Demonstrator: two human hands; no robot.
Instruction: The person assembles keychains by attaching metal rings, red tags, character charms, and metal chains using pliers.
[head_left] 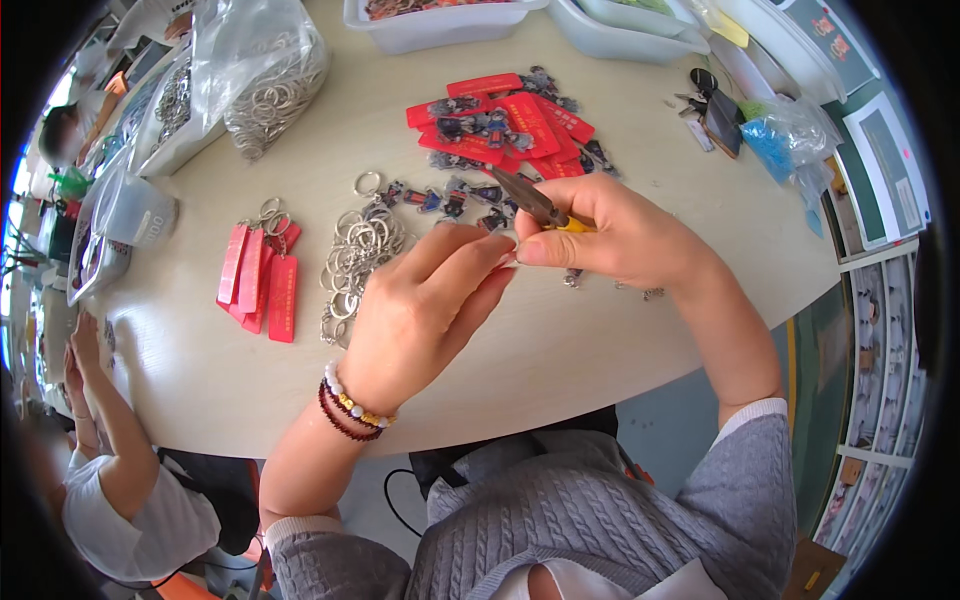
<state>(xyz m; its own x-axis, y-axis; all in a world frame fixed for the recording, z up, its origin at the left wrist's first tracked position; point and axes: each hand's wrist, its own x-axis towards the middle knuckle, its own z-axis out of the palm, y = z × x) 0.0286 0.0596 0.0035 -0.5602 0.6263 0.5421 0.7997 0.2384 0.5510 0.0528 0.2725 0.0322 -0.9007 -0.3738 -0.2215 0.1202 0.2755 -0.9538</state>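
My right hand [625, 235] is closed round a pair of pliers [528, 197] with dark jaws and yellow grips, the jaws pointing away and up to the left. My left hand [425, 300] meets it fingertip to fingertip, pinching a small thing, perhaps a metal ring, mostly hidden by the fingers. Left of my left hand lies a pile of key rings with chains [350, 255]. Just beyond my hands, small flat figure charms [450, 197] are spread on the table. Farther back is a heap of red tags [530, 125] with more charms among them.
Red tags on key rings [270, 285] lie at the left. A clear bag of metal rings [270, 95] and a plastic cup [145, 215] stand at the back left. White bins [440, 30] line the far edge; keys [700, 95] lie back right. A person [130, 480] sits at left.
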